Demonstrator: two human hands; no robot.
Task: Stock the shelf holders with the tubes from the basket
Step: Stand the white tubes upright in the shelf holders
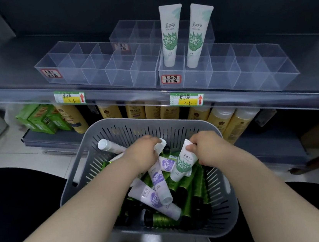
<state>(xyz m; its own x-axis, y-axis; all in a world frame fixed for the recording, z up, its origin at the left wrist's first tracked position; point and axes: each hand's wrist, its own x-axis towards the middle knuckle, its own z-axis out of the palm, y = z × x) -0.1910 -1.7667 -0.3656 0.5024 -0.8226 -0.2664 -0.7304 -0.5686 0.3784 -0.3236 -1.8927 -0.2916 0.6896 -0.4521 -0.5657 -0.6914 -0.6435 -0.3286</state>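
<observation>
green maxam tube point(183, 163) | right hand point(205, 145) holds | left hand point(144, 152) holds purple tube point(157, 178)

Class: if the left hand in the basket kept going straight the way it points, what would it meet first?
Probably the far wall of the basket, just beyond the white tube that the left hand grips. Depth is hard to judge from this one view.

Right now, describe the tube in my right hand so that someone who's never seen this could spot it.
Find the grey slotted basket below the shelf. At its far right side the right hand grips a white tube. Its green leaf print sets it apart from the purple-printed white tubes and dark green tubes beside it.
</observation>
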